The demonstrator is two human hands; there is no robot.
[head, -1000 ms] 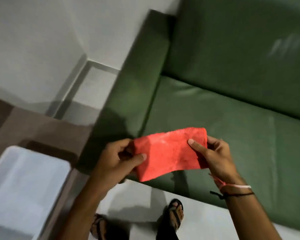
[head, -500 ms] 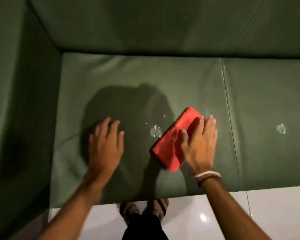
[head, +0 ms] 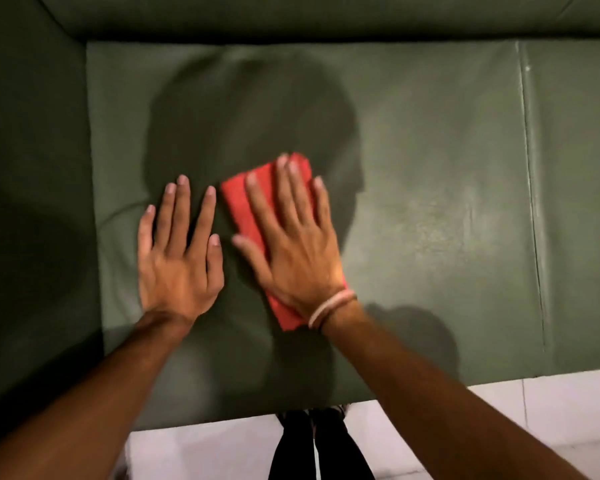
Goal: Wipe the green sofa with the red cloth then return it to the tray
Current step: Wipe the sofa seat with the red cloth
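Observation:
The green sofa (head: 430, 202) fills most of the view, its seat cushion below me. A folded red cloth (head: 238, 202) lies flat on the seat. My right hand (head: 291, 244) presses down on the cloth with fingers spread, covering most of it; red shows at the upper left and near the wrist. My left hand (head: 177, 251) rests flat on the cushion just left of the cloth, fingers apart, holding nothing. The tray is out of view.
The sofa's left armrest (head: 32, 202) rises at the left and the backrest (head: 326, 15) runs along the top. A seam (head: 534, 202) divides the seat at the right. White tiled floor (head: 499, 427) and my legs (head: 312, 445) lie below the sofa's front edge.
My right hand has slid the cloth left and up across the cushion, over the wet spot, which no longer shows. The view has moved closer. My left hand stays flat on the seat.

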